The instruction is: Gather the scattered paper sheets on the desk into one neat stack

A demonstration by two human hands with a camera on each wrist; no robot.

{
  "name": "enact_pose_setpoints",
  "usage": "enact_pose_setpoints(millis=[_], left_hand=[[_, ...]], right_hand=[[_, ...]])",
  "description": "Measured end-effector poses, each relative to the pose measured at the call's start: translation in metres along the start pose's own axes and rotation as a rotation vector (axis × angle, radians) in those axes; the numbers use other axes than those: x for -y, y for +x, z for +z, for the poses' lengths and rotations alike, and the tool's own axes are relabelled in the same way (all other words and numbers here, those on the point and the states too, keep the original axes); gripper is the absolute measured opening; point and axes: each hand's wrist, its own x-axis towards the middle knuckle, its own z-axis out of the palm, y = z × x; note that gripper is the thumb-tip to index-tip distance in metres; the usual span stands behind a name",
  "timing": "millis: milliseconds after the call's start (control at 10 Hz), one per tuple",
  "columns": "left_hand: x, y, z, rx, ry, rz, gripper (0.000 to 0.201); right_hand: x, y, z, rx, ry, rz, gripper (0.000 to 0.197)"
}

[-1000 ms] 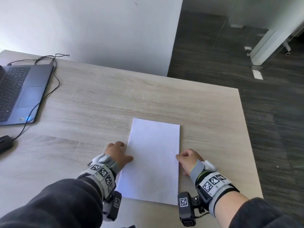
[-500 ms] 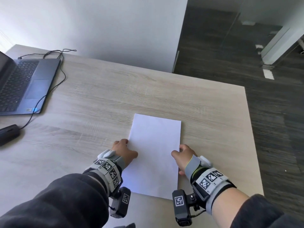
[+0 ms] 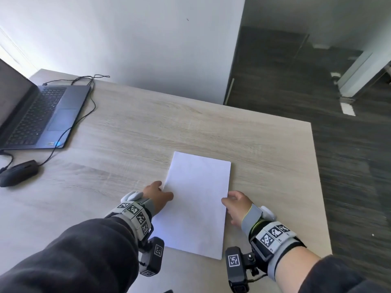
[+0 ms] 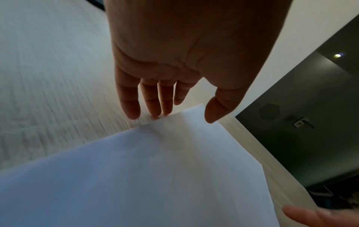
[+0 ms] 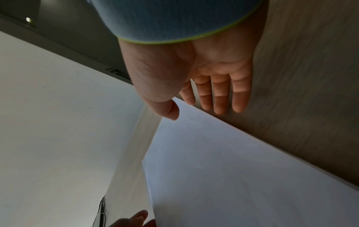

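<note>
A neat stack of white paper sheets (image 3: pixel 196 204) lies on the light wood desk (image 3: pixel 148 134), near its front right part. My left hand (image 3: pixel 163 192) is at the stack's left long edge. In the left wrist view, the left hand (image 4: pixel 182 116) has straight fingers (image 4: pixel 155 107) whose tips touch that paper (image 4: pixel 155 176) edge, with the thumb over the sheet. My right hand (image 3: pixel 228 199) is at the right long edge. In the right wrist view, the right hand (image 5: pixel 196 113) has straight fingers (image 5: pixel 219 99) beside the paper (image 5: pixel 233 176), thumb above it. Neither hand grips anything.
An open laptop (image 3: pixel 40 115) sits at the far left with a black mouse (image 3: pixel 19 172) in front of it and a thin cable (image 3: pixel 84 106) looping between them. The desk's right edge (image 3: pixel 317 176) lies close to the stack, with dark floor beyond.
Both hands stay at the stack's long edges and have shifted only slightly along them. The head view has swung, bringing the laptop screen and mouse further into sight.
</note>
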Motion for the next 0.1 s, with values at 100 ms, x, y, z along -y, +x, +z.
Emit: enact_pose_setpoints(millis=[100], left_hand=[[-0.0038,-0.0073,-0.0091,-0.011,-0.065,0.045,0.082]], right_hand=[[0.0083,-0.0061,-0.0061,-0.057,-0.02,-0.096,0.026]])
